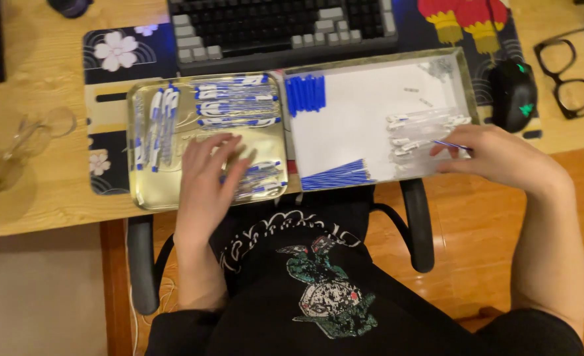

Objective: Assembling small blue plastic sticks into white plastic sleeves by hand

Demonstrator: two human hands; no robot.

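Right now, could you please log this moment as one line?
left hand: flat on pens in metal tray | right hand: pinching blue refill over white tray

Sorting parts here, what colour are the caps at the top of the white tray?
Blue caps, clearest in the head view.

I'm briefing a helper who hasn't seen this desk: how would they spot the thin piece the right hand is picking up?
Start at the white-lined tray below the keyboard. At its right edge the right hand rests by a pile of clear pen barrels. Pinched at its fingertips is a thin blue refill: slender and blue, unlike the thicker clear barrels beside it.
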